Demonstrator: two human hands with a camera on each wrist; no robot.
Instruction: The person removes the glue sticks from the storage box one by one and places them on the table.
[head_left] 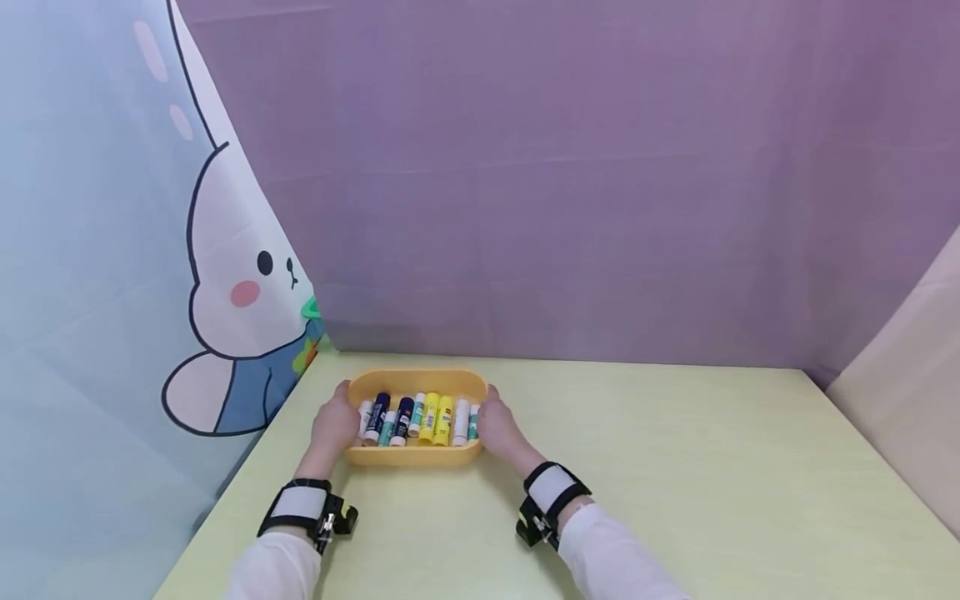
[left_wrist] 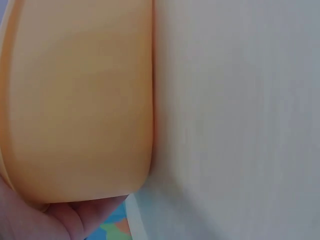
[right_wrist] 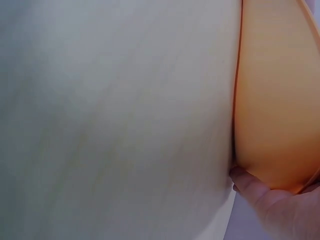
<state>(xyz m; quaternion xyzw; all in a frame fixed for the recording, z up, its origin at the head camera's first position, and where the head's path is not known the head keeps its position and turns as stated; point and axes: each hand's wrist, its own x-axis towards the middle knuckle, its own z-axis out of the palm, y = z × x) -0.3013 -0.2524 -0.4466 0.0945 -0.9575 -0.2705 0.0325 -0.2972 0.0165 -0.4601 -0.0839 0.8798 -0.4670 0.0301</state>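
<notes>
An orange-yellow plastic bin point(head_left: 415, 457) with rounded ends sits near the back left of the table. Several glue sticks lie side by side in it: yellow ones point(head_left: 429, 419), navy ones with white ends point(head_left: 402, 421), and white and teal ones point(head_left: 461, 422). My left hand point(head_left: 335, 421) grips the bin's left end, and in the left wrist view its fingers point(left_wrist: 95, 215) curl against the end wall. At the opposite end my right hand point(head_left: 504, 427) holds the bin, with fingertips point(right_wrist: 242, 177) low on the wall near the table in the right wrist view.
The pale yellow-green table point(head_left: 675, 475) extends to the right of the bin. Behind it hangs a purple cloth point(head_left: 570, 183), and a light blue cloth with a cartoon animal point(head_left: 240, 283) borders the left edge. A pale cloth point(head_left: 907, 392) hangs at the right.
</notes>
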